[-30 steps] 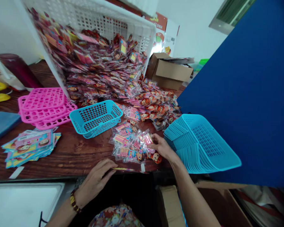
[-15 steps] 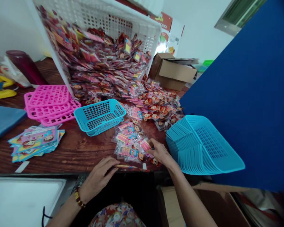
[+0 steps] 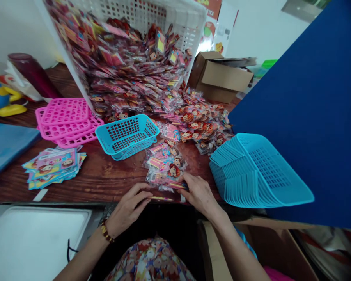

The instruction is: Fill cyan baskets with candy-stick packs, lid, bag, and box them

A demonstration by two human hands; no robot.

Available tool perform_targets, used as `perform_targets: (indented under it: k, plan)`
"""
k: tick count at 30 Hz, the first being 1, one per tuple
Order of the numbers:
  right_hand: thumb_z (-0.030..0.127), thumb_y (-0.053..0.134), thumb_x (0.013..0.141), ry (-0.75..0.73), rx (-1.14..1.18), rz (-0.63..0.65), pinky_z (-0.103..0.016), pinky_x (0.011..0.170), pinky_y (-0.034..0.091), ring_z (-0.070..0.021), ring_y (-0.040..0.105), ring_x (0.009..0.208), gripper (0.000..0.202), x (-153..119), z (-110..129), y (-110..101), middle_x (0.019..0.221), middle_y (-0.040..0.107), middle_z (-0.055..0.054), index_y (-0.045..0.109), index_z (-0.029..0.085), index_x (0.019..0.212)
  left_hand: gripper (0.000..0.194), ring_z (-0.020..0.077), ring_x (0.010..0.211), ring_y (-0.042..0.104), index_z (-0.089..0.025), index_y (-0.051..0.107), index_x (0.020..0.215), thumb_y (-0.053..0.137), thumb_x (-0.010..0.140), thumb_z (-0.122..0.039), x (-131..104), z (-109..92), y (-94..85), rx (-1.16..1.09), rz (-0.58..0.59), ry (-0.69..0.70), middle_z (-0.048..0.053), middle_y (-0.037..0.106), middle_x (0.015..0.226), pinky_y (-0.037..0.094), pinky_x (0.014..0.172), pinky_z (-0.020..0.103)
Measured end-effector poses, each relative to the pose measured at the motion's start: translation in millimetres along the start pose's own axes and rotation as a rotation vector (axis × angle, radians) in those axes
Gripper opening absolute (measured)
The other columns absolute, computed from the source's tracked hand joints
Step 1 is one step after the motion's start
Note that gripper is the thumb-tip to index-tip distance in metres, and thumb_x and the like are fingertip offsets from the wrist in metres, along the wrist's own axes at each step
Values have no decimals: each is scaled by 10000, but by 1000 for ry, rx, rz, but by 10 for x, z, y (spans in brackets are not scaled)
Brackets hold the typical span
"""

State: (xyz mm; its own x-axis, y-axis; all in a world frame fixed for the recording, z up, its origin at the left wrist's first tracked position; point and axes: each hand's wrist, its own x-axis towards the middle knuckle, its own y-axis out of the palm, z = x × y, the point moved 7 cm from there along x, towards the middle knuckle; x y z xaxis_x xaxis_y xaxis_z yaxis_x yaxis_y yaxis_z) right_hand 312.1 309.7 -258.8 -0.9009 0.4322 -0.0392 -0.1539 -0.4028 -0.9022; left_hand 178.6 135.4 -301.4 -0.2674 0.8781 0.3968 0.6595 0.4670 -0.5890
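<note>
My left hand (image 3: 131, 207) is at the table's front edge, closed on a thin clear-wrapped packet (image 3: 161, 198) seen edge-on. To its right, my right hand (image 3: 201, 195) pinches another small packet (image 3: 175, 184) with pink and yellow colours, tilted over the loose ones. Just beyond both hands lies a small group of flat plastic packets (image 3: 159, 163) with pink sticks and printed cartoon heads. Behind that group stands a blue perforated basket (image 3: 128, 152); its inside shows no packets. Whether each hand holds one packet or more, I cannot tell.
A white crate (image 3: 197, 31) on its side spills a heap of packets (image 3: 195, 125). Nested blue baskets (image 3: 248, 187) stand right, by a blue panel (image 3: 304, 117). Pink perforated trays (image 3: 67, 117), printed cards (image 3: 54, 166) and a dark red bottle (image 3: 35, 76) are left. Behind sits a cardboard box (image 3: 225, 78).
My right hand has moved left, closer to my left hand, with a packet now lifted from the loose group. My left hand keeps its hold. The whole view has shifted slightly.
</note>
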Motion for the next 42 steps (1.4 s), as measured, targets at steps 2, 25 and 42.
perform_targets:
  k: [2,25,42]
  plan:
    - [146,626,865,-54,-86,5,-338,859,392,-223,608,983,213,-9,99,17,1060,676,-60,557,214,1054,186,187,1196,551,-210,630,1090,524,960,-131,-2,-10,-1,12,5,0,91,536,1266,510,998,319]
    - [125,524,904,-140,-86,116,-364,900,472,-233,620,1079,326,-173,265,190,1227,649,-87,582,239,1203,198,232,1267,521,-209,614,1099,536,946,-111,14,-83,-19,41,3,27,126,491,1393,510,1025,407]
    - [306,609,938,-132,118,102,-303,807,491,-203,637,1011,213,-149,339,276,1135,659,-55,603,247,1143,329,251,1260,548,-240,462,1194,604,917,-134,-54,-4,-52,-30,-159,-31,138,437,1403,485,1056,517]
